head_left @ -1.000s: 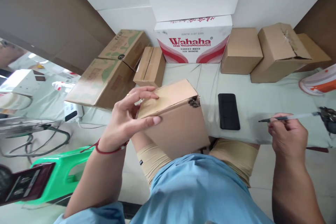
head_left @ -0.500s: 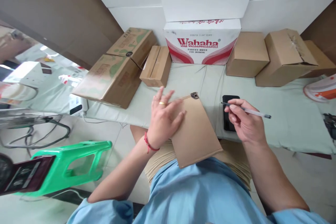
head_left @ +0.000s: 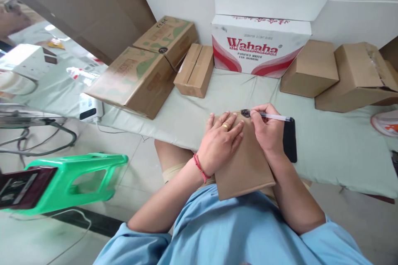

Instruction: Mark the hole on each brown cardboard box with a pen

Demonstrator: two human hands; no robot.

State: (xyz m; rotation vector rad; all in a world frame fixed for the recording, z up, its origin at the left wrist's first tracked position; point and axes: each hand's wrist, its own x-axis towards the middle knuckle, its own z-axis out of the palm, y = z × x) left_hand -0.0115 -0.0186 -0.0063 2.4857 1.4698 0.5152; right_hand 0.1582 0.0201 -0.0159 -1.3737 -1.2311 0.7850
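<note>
A flat piece of brown cardboard [head_left: 245, 169] rests partly on the table edge and partly against my lap, with a dark scribbled patch [head_left: 245, 113] at its far edge. Flat on its left part lies my left hand [head_left: 219, 145], fingers spread and pressing down. My right hand [head_left: 269, 130] pinches a pen [head_left: 276, 116] with a clear barrel, its tip at the dark patch. Partly hidden behind that hand, a black phone [head_left: 290, 143] lies on the table.
Along the back stand a Wahaha water carton [head_left: 248, 49], a small brown box [head_left: 195, 70], two printed boxes [head_left: 130, 76] and plain boxes [head_left: 311, 68] at right. A green stool [head_left: 74, 182] is on the floor at left. A white device [head_left: 90, 107] sits at the table edge.
My right hand has brought the pen leftward from above the phone to the dark patch on the cardboard. My left hand stays on the cardboard. The whole view has shifted slightly.
</note>
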